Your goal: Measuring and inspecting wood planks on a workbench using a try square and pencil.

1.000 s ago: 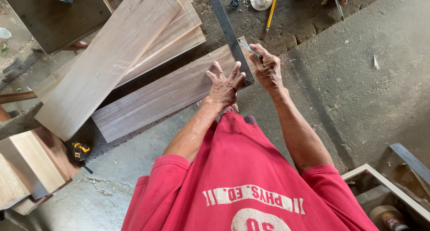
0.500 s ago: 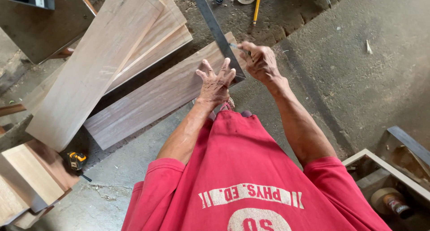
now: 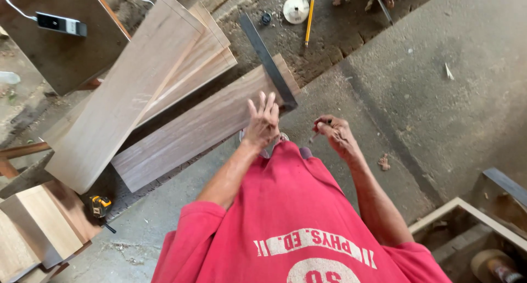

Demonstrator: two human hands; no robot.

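Your right hand point(image 3: 336, 135), fingers closed around the pen point(image 3: 318, 131), has left the square point(image 3: 268, 62); your open left hand point(image 3: 262, 121) lifts off the board point(image 3: 186, 132).

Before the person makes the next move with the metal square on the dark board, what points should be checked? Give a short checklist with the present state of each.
1. Left hand holds down the board: ok, fingers spread on it.
2. Metal square lies across the board end: ok.
3. Square tight against the board edge: cannot tell.
4. Right hand holds the pencil: ok, but it is off the board.
5. Marked line visible on the board: cannot tell.
6. Lighter boards clear of the square: ok.
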